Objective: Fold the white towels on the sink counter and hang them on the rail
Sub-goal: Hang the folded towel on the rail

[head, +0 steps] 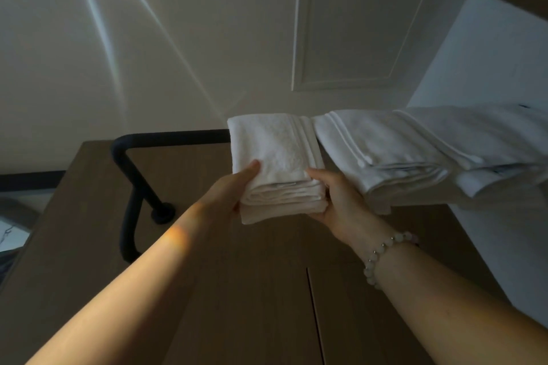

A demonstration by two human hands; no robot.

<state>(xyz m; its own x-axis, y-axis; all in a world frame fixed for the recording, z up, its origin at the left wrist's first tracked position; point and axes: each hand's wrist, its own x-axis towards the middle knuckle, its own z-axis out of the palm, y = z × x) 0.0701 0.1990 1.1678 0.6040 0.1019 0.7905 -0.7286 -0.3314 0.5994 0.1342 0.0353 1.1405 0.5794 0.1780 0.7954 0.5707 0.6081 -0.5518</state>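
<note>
In the head view, both hands hold a folded white towel [275,151] by its near end. The left hand [234,190] has its thumb on top and the right hand [335,201] grips the opposite corner. The other fingers are curled under the layers and mostly hidden. The far part of the towel lies over the black rail [166,139]. Just to its right, a second towel [379,154] and a third towel [489,139] hang folded, side by side. A bead bracelet [382,252] is on the right wrist. A wooden panel [237,290] is behind the rail.

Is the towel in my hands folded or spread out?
Folded. The towel shows several stacked layers along its near edge, between the left hand and right hand.
</note>
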